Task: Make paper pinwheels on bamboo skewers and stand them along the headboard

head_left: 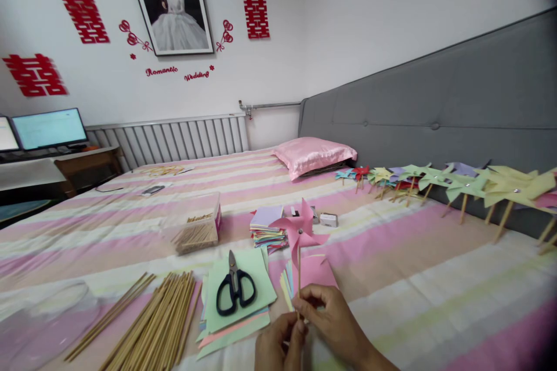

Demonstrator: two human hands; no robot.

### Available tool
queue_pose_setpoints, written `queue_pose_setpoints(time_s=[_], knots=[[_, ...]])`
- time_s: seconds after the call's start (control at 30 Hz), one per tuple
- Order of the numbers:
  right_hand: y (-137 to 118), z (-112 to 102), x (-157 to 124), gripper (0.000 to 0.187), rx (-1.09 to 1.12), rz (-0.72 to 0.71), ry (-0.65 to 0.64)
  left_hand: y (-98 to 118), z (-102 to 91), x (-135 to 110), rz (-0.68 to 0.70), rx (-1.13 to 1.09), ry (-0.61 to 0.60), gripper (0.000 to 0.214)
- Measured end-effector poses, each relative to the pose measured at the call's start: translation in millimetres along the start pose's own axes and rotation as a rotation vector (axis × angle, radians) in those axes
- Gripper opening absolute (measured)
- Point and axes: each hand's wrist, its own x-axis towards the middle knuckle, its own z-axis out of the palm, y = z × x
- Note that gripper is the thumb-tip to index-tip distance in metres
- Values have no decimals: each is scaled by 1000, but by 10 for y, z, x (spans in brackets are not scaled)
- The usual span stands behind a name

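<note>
One pair of scissors [235, 282] lies left, one pillow [313, 155] far. One pink pinwheel [300, 232] partly hides one paper stack [266, 218]; left hand [281, 343] and right hand [334, 322] pinch the pinwheel's stick [299, 275].

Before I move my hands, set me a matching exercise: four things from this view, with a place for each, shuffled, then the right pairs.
1. Central pink pinwheel
2. Scissors
3. Pink pillow
4. Framed photo

A. On the white wall
B. On pale green paper
C. By the far end of the gray headboard
D. Stick pinched by left hand and right hand

Pairs: 1-D, 2-B, 3-C, 4-A
</note>
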Motion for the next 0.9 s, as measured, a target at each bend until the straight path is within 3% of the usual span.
queue_pose_setpoints(time_s=[0.17, 0.27, 0.6, 0.9], knots=[[18, -3, 2, 26, 89, 61, -57, 128, -185, 23, -118, 25, 179, 37], [5, 27, -33, 24, 111, 79, -122, 205, -245, 18, -112, -10, 253, 34], [7, 165, -98, 14, 89, 61, -236, 254, -266, 7, -102, -98, 389, 30], [28, 176, -108, 12, 59, 89, -276, 217, -292, 2, -75, -92, 421, 25]])
